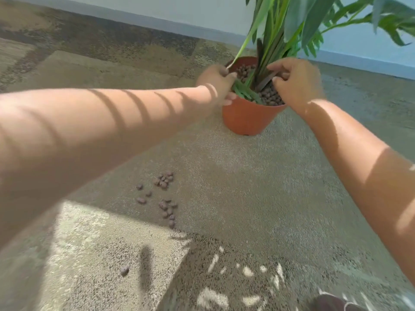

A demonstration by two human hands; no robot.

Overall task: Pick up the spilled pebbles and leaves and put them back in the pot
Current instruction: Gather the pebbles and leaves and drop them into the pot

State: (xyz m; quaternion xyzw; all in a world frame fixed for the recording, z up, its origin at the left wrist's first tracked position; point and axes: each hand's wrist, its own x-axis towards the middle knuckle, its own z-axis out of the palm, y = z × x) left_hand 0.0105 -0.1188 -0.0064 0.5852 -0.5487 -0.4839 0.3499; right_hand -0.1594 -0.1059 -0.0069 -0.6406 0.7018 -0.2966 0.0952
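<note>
Spilled pebbles (162,194) nearer than both hands

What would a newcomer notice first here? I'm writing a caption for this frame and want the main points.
First, the orange pot with its green plant, upper right near the wall, and both hands at its rim: the left hand pinches a leaf stem, the right hand reaches among the stems. Next, brown pebbles lie scattered on the carpet in front of the pot, one stray nearer the camera.
</note>
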